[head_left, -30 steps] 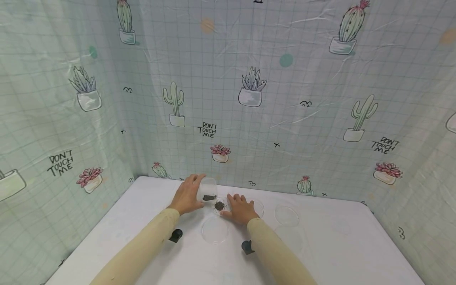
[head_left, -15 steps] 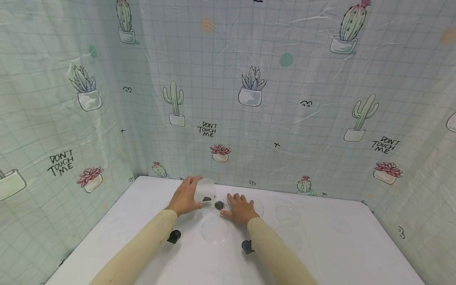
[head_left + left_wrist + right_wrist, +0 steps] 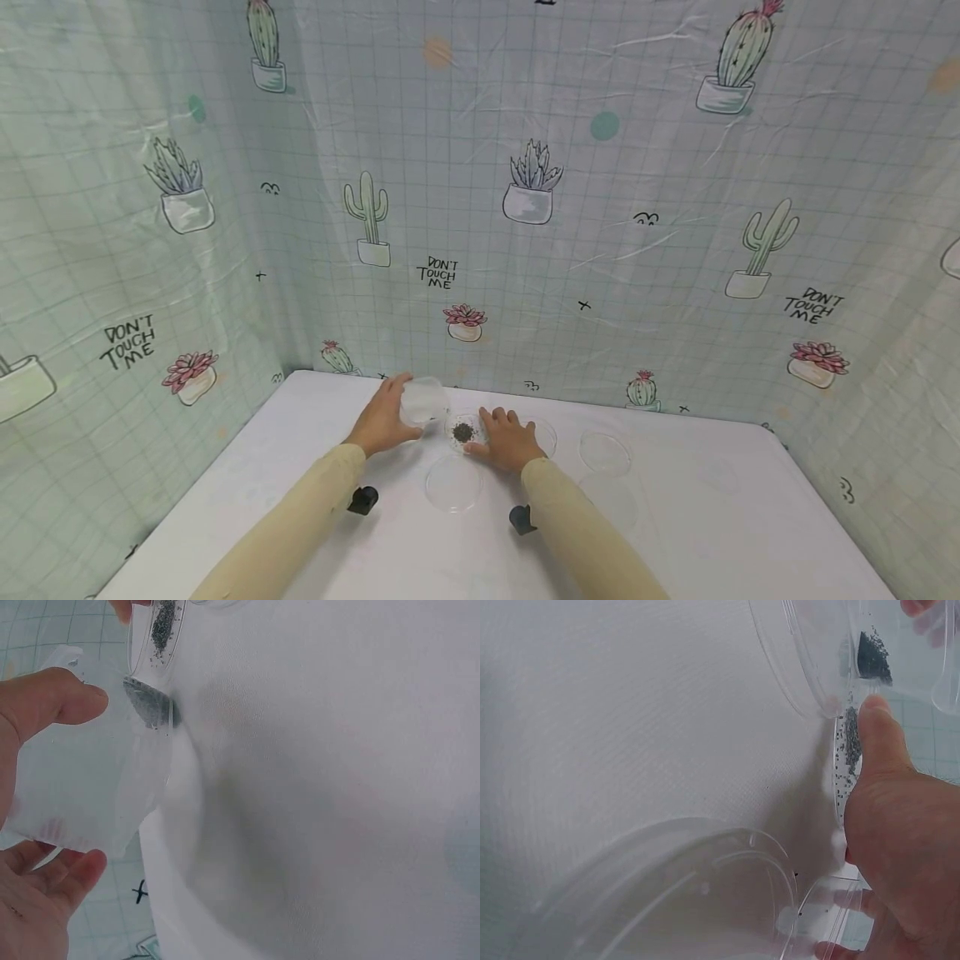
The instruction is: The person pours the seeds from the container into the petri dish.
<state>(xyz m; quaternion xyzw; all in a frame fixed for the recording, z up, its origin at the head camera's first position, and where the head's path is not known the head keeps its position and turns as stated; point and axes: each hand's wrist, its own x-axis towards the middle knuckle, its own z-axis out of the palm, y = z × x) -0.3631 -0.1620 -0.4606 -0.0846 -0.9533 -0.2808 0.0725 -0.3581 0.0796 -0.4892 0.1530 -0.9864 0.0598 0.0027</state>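
Right, closest in, a clear round dish (image 3: pixel 453 483) sits on the white table (image 3: pixel 420 554); beyond it the right hand (image 3: pixel 512 442), fingers spread, thumb touching the small dish (image 3: pixel 450 442) of dark granules (image 3: pixel 462 432); alongside, the left hand (image 3: pixel 381 418) pinches a tilted clear cup (image 3: pixel 424 400), thumb against fingers; cactus-print curtain (image 3: pixel 480 350) behind.

Cup (image 3: pixel 424 402), cloudy translucent plastic, smooth; dishes (image 3: pixel 453 485), clear plastic, smooth and glossy; granules (image 3: pixel 462 432), matt and rough. Worktop (image 3: pixel 427 558), matt white, finely textured. Backdrop (image 3: pixel 480 117), plastic-looking sheet, creased, faintly glossy; sleeves (image 3: pixel 288 523), matt cloth.
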